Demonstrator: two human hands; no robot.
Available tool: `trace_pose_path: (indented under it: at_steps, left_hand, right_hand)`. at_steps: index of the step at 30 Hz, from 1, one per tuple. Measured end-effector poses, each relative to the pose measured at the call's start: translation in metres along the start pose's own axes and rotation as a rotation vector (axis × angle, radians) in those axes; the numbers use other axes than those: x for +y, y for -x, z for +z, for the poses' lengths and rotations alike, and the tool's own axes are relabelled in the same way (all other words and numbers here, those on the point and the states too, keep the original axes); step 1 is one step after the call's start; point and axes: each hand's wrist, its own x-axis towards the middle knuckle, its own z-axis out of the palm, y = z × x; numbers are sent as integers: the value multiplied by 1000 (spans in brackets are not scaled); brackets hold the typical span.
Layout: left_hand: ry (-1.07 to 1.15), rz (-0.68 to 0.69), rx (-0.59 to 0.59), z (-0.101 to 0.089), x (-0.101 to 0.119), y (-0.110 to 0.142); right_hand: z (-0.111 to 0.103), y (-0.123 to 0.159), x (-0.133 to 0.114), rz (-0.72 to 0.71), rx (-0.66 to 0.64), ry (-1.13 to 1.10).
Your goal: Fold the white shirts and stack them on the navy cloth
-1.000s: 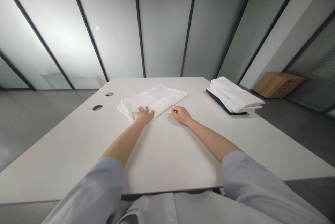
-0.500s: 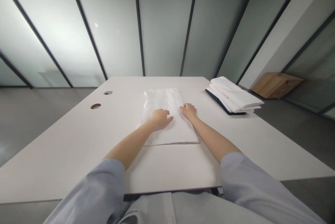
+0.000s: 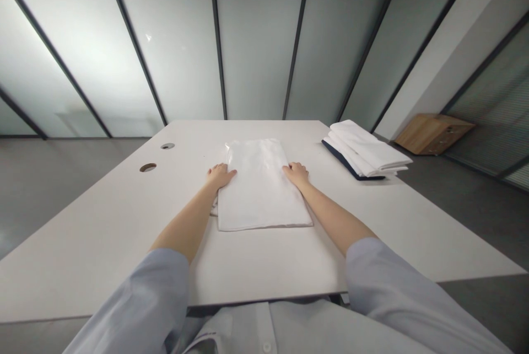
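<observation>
A folded white cloth point(image 3: 260, 194) lies flat on the table in front of me, with a shiny clear plastic bag point(image 3: 231, 150) showing at its far end. At its left side is my left hand point(image 3: 220, 176), closed around the edge with the thumb on top. My right hand point(image 3: 296, 173) grips the opposite side edge in the same way, its fingers curled and their tips hidden. A small crumpled bit of material point(image 3: 214, 208) pokes out beneath the left edge, near my left wrist.
On the right of the white table point(image 3: 124, 232) sits a stack of folded white cloths point(image 3: 367, 150) on a dark navy piece point(image 3: 351, 169). Two round cable holes point(image 3: 147, 167) are at the left. Beyond stand frosted glass panels point(image 3: 256, 39) and a wooden cabinet point(image 3: 432, 133).
My left hand has moved left from the top of the cloth to its left edge. The cloth's near left corner now lies slightly further left. My right hand stays at the right edge.
</observation>
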Motion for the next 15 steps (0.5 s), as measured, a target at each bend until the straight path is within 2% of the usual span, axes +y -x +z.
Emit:
trace_pose_path:
  at_steps: [5,11,13,15]
  left_hand:
    - [353,-73,25,-4,2,-5]
    - [893,-130,78,3,5,-9]
    - [1009,-114,53,5,3,-11]
    - [1078,-80,-28,4,-1,-13]
  right_hand:
    - [-2,-6,2,-48,-28,-234]
    - [-3,-9,7,115,-100,-637]
    - [-3,-9,8,161,-144,-751]
    - [-3,-10,10,176,-188,-836]
